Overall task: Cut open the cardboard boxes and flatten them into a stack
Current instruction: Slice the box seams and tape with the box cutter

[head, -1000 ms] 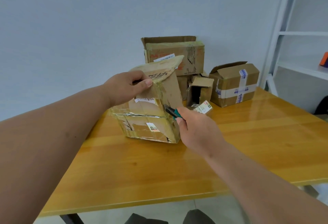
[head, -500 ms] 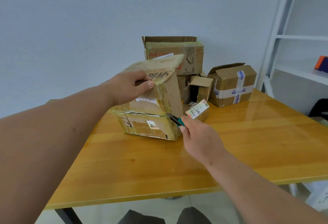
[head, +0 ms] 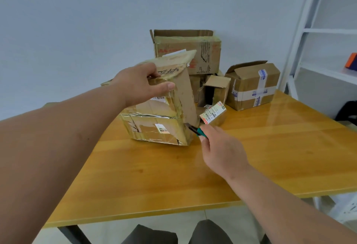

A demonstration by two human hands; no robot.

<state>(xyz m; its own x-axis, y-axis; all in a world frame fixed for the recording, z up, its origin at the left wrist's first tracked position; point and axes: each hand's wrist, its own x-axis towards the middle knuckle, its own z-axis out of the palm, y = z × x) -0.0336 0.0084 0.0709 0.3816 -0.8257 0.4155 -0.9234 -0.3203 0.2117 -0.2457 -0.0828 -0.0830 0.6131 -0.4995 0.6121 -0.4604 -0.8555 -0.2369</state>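
Note:
A worn, tape-wrapped cardboard box (head: pixel 156 127) stands on the wooden table (head: pixel 193 176), with its top flaps raised. My left hand (head: pixel 139 85) grips the box's upper flap from the left. My right hand (head: pixel 220 151) is shut on a green-handled utility knife (head: pixel 196 130). The knife's dark tip touches the box's right corner, low down near the table. Behind stand several more boxes: a large open one (head: pixel 193 50), a small open one (head: pixel 214 91) and a taped one (head: pixel 253 87).
A small labelled packet (head: pixel 212 114) lies just right of the held box. A white shelf frame (head: pixel 316 31) rises at the right, with an orange object (head: pixel 350 61) on a shelf. The wall is close behind the table. My knees show below the table's near edge.
My right hand has drawn the knife downward along the box's right corner edge, from mid-height to near the bottom. My left hand keeps its hold on the flap.

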